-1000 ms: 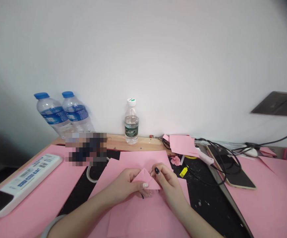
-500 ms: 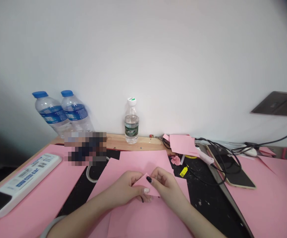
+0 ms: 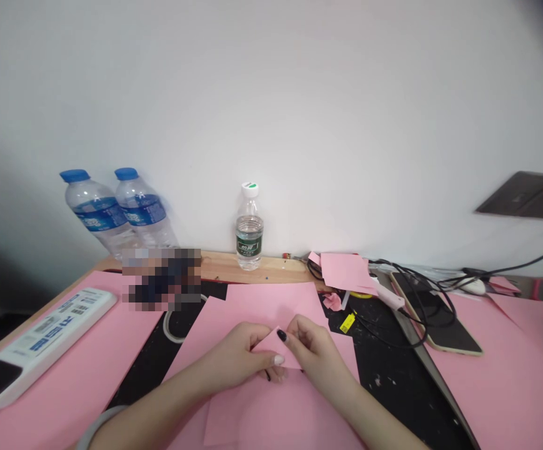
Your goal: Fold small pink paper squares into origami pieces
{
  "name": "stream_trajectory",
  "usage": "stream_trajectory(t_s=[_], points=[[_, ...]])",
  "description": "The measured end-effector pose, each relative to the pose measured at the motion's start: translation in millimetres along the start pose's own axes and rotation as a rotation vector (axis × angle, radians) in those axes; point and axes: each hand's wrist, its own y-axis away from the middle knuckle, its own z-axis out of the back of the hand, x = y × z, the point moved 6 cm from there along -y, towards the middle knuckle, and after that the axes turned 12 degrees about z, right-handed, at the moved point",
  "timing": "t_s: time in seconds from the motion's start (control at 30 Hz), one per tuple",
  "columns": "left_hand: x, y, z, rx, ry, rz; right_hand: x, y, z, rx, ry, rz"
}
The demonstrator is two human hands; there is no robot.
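Note:
A small folded piece of pink paper [image 3: 271, 343] is held between both hands, its pointed corner upward. My left hand [image 3: 240, 357] grips its left and lower part, the thumb on the front and fingers behind. The thumb of my right hand [image 3: 312, 350], with a dark nail, presses near the top corner from the right; its other fingers are curled behind. Beneath the hands lie larger pink sheets [image 3: 252, 300] on a black mat [image 3: 393, 387].
Two blue-capped bottles [image 3: 97, 212] lean at the back left, and a small water bottle [image 3: 249, 234] stands at the wall. A white device [image 3: 46, 340] lies left. Black cables [image 3: 421, 340], paper scraps [image 3: 346, 272] and a tablet-like device [image 3: 453, 328] lie right.
Both hands keep their hold on the folded paper, with hardly any movement. The whole view has shifted very slightly.

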Motion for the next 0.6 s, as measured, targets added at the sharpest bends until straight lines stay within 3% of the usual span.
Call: stream_trajectory(t_s=[0.17, 0.33, 0.53, 0.6], points=[[-2, 1, -1.4, 0.056, 0.022, 0.005, 6, 1, -6, 0.157, 0.136, 0.073], [-4, 4, -2.7, 0.076, 0.006, 0.005, 10, 2, -4, 0.144, 0.275, 0.122], [-3, 5, -4.5, 0.083, -0.009, 0.048, 12, 4, -7, 0.177, 0.211, 0.113], [-1, 5, -4.5, 0.075, 0.030, 0.053, 12, 5, -6, 0.133, 0.199, 0.126]])
